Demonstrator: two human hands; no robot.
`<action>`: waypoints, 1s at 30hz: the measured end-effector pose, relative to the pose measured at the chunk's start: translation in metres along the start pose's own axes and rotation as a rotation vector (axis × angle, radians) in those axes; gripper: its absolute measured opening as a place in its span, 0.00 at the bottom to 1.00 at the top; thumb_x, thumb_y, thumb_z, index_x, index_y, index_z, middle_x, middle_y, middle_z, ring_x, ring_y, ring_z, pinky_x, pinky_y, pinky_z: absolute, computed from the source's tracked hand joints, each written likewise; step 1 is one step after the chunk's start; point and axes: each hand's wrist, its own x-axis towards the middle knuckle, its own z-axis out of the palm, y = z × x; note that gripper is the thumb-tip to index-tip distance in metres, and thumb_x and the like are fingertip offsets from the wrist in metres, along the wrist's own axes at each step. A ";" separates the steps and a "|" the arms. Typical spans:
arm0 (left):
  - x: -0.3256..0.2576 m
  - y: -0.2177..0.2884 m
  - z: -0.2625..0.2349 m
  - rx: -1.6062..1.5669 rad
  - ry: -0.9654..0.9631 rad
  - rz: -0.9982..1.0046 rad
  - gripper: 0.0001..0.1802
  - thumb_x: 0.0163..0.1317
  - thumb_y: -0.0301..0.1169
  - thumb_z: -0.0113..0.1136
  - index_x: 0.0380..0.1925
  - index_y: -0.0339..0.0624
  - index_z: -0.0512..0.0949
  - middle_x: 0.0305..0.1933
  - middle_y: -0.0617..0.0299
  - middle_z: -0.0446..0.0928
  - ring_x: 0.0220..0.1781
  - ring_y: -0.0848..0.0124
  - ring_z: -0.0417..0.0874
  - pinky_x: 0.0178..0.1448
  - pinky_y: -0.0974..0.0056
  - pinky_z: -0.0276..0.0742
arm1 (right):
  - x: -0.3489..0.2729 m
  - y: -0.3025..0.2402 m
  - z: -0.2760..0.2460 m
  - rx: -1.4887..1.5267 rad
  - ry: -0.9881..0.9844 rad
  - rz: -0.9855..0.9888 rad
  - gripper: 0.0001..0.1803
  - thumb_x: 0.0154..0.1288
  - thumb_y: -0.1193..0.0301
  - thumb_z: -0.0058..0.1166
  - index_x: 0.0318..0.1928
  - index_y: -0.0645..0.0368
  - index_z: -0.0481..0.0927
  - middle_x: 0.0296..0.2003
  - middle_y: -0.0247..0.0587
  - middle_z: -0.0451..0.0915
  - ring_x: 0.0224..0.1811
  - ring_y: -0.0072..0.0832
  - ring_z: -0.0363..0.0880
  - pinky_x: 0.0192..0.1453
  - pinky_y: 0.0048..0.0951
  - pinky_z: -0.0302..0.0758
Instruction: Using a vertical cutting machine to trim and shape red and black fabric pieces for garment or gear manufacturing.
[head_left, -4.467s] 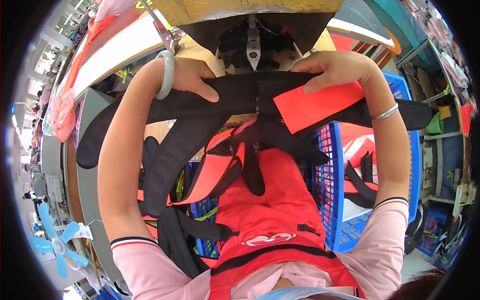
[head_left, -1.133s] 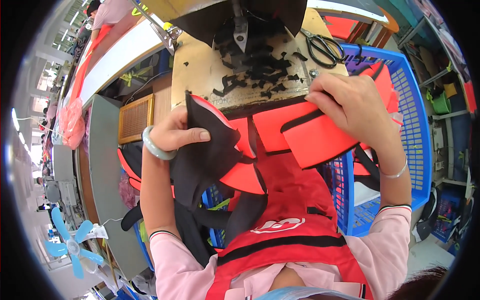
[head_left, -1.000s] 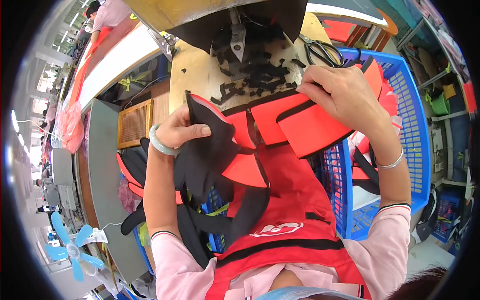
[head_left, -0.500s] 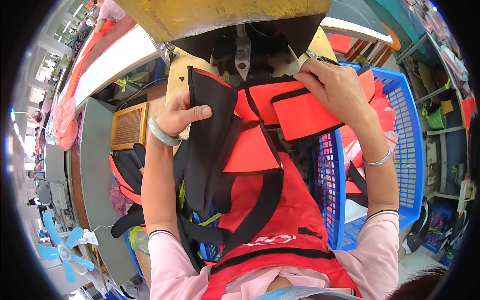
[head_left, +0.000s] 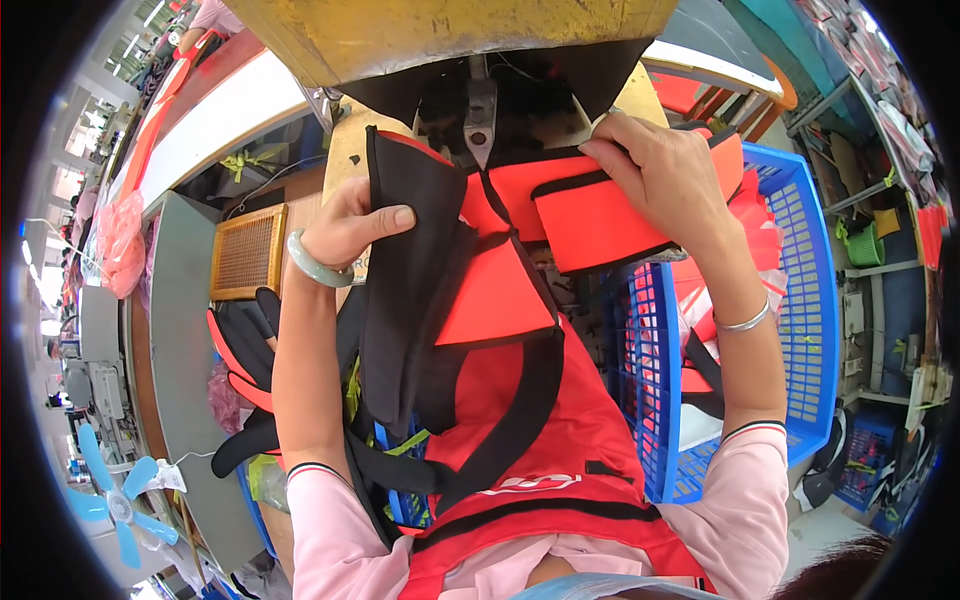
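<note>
A black and bright orange-red fabric piece with black edging (head_left: 497, 292) is stretched between my hands, just below the metal head of a machine (head_left: 480, 125). My left hand (head_left: 355, 222) pinches its black panel, thumb on top and the other fingers hidden behind the cloth. At the upper right, my right hand (head_left: 655, 175) grips the black-bound upper edge between thumb and fingers. An orange flap (head_left: 600, 225) hangs below that hand. Black strips droop from the piece over the red apron (head_left: 560, 430) on my lap.
A blue plastic basket (head_left: 815, 300) with orange and black fabric pieces stands at right. More black and orange pieces (head_left: 245, 350) lie at left near a rattan-like panel (head_left: 248, 252). The machine's yellow housing (head_left: 450, 40) overhangs the work. A blue fan (head_left: 120, 505) is at lower left.
Both hands keep their grip on the fabric, which sits almost the same under the machine head. The whole view has shifted slightly.
</note>
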 end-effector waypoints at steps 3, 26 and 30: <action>0.001 0.002 0.000 0.000 -0.003 -0.027 0.18 0.63 0.31 0.65 0.50 0.33 0.79 0.47 0.63 0.82 0.48 0.75 0.80 0.54 0.68 0.76 | 0.002 0.001 0.001 -0.017 0.013 -0.002 0.13 0.68 0.59 0.55 0.35 0.56 0.77 0.24 0.42 0.80 0.26 0.41 0.80 0.28 0.38 0.73; -0.104 -0.003 0.075 0.317 -0.052 0.152 0.13 0.57 0.19 0.63 0.43 0.37 0.80 0.51 0.52 0.79 0.56 0.60 0.78 0.60 0.61 0.71 | -0.317 0.082 -0.080 -0.267 -0.221 0.794 0.08 0.69 0.66 0.54 0.39 0.59 0.78 0.32 0.49 0.81 0.35 0.46 0.80 0.37 0.41 0.74; -0.128 -0.005 0.095 0.440 -0.084 0.245 0.16 0.52 0.18 0.64 0.43 0.39 0.79 0.53 0.50 0.79 0.53 0.57 0.80 0.58 0.59 0.73 | -0.328 0.056 -0.064 -0.291 -0.204 0.786 0.11 0.70 0.67 0.53 0.49 0.56 0.79 0.42 0.45 0.83 0.41 0.42 0.83 0.45 0.38 0.78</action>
